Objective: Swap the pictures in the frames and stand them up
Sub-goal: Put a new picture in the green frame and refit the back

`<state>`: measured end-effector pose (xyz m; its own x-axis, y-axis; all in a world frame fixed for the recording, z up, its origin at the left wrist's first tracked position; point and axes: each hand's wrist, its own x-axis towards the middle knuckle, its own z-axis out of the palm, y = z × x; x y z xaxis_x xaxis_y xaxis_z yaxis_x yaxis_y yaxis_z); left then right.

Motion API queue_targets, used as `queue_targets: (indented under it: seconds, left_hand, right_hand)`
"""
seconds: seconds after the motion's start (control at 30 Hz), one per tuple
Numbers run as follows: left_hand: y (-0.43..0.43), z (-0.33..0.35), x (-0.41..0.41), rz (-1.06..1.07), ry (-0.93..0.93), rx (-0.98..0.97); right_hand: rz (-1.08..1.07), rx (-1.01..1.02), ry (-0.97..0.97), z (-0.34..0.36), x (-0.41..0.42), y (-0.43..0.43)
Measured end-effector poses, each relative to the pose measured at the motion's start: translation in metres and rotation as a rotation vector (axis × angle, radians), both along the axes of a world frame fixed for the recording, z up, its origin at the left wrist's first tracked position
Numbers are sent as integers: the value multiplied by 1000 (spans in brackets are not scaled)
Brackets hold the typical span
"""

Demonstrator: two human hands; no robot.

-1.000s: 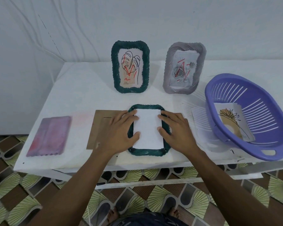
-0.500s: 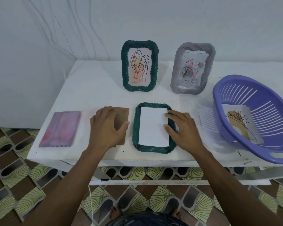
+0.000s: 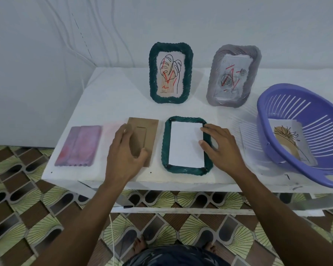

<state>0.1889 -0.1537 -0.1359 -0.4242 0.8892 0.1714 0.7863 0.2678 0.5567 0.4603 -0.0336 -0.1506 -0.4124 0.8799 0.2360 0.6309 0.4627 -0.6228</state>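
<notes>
Head view: green frame (image 3: pixel 186 144) face-down near table edge with white picture (image 3: pixel 186 144) seated, right hand (image 3: pixel 221 145) spread flat, pinning both, left hand (image 3: pixel 126 150) closing on brown backing board (image 3: pixel 144 139); picture likely to shift if pressure eases.
</notes>
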Motion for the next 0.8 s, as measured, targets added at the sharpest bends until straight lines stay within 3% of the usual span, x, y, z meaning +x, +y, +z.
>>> queue_targets:
  seconds: [0.23,0.47,0.67,0.8]
  left_hand:
    - [13,29,32,-46,-67,175]
    - [36,36,83,-191,-71,161]
    - [44,33,77,-266,-284,145]
    - [51,20,58,-323,-203,121]
  right_hand:
    - [11,-32,239,33,-19,-14]
    - [-24,-239,500,60,-31,-12]
    - [-89,-408,551,53,-14,-1]
    - [-111,-480,535,48,-12,0]
